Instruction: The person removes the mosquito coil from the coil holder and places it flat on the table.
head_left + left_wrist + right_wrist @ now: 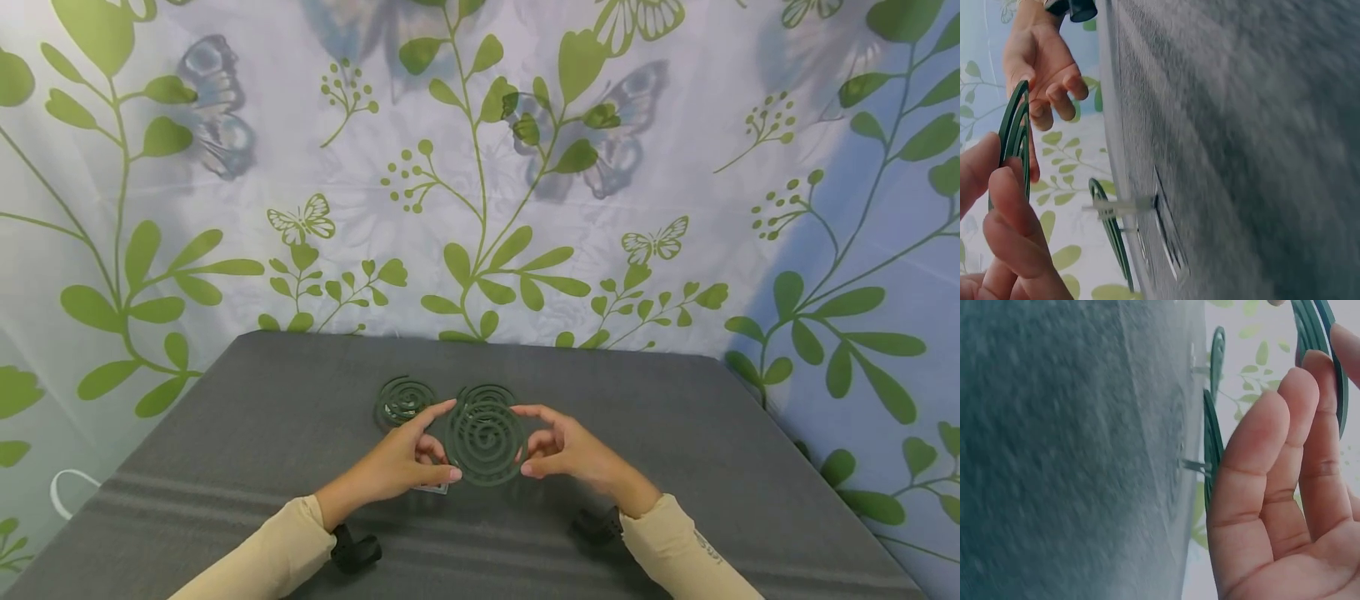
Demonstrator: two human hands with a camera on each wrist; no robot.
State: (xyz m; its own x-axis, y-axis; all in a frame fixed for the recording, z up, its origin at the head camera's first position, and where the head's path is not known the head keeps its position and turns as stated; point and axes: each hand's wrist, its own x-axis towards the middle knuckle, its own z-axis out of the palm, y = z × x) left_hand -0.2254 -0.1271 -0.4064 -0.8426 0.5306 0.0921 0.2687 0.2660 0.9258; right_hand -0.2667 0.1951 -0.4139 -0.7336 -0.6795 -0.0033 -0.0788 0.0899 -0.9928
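Both hands hold a flat dark green mosquito coil (pixel 487 437) upright over the table, one at each side. My left hand (pixel 420 450) pinches its left edge between thumb and fingers, and my right hand (pixel 573 450) does the same at the right edge. In the left wrist view the coil (pixel 1016 128) appears edge-on between the hands. Beneath my left hand, a small metal stand (pixel 1172 240) lies on the table with a prong sticking up from it. Fingers of my right hand (pixel 1279 506) bend around the coil's rim in the right wrist view.
Two more green coils stand farther back: one coil (pixel 405 400) left of the hands, another coil (pixel 487 390) partly hidden behind the held one. Each is propped on a small metal stand. A grey cloth covers the table (pixel 637 392); a leaf-patterned curtain (pixel 510 208) hangs behind.
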